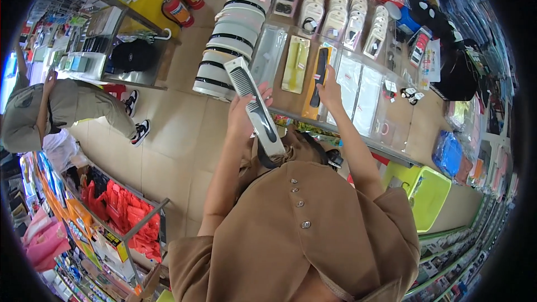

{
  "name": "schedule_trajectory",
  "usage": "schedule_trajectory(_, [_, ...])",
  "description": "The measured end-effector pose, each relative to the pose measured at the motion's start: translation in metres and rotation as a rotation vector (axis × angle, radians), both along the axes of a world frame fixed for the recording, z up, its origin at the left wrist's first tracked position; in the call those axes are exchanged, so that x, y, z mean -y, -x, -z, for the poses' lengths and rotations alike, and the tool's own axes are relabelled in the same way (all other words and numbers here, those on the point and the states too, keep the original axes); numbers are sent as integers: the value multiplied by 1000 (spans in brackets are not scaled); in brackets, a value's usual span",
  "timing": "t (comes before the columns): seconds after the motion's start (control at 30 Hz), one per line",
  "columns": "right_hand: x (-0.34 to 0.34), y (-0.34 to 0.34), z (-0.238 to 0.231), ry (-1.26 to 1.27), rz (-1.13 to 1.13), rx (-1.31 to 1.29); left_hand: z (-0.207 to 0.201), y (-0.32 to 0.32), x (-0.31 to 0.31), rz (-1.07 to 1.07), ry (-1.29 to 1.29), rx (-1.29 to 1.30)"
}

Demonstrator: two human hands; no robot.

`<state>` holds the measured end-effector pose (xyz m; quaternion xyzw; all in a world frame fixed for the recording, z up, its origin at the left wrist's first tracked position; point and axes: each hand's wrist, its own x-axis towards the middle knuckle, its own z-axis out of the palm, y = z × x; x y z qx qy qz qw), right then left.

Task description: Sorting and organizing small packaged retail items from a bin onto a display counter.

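Note:
My left hand (240, 113) is closed around some long white packs with black combs (258, 116), held at a slant in front of my body. More than one pack seems stacked there, though I cannot count them. My right hand (331, 90) grips the edge of an orange-backed packaged comb (320, 64) at the table's near edge; the comb is dark. Beside it on the left lies a yellow-green comb pack (295, 64). White flat packs (358, 89) lie just right of my right hand.
Headbands on a white rack (238, 28) stand left of the table, with rows of carded hair accessories (335, 11) behind. A lime-green bin (428, 198) sits at lower right. Another person (72, 106) is at the left. Fire extinguishers (178, 11) stand at the upper left.

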<state>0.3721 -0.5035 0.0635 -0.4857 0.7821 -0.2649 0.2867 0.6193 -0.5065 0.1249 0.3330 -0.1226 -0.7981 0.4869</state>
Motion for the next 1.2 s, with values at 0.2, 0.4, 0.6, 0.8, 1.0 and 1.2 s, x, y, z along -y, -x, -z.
schedule_trajectory(0.2, [27, 25, 55, -70, -43, -367, -9, 7, 1, 31, -2, 22])
schedule_trajectory(0.4, [34, 2, 45, -50, -111, -838, -6, 2, 0, 23, 18, 30])
schedule_trajectory(0.6, [35, 12, 53, -71, -452, -680, -3, -1, -1, 2, 25, 12])
schedule_trajectory(0.8, [31, 10, 44, -55, -325, -604, -7, 3, 1, 5, -3, 1])
schedule_trajectory(1.0, [6, -41, -28, 137, -365, 233, -2, 7, 5, 42, -1, 6])
schedule_trajectory(1.2, [-27, -79, -51, 141, -313, 678, 5, 28, 13, 120, 10, 106])
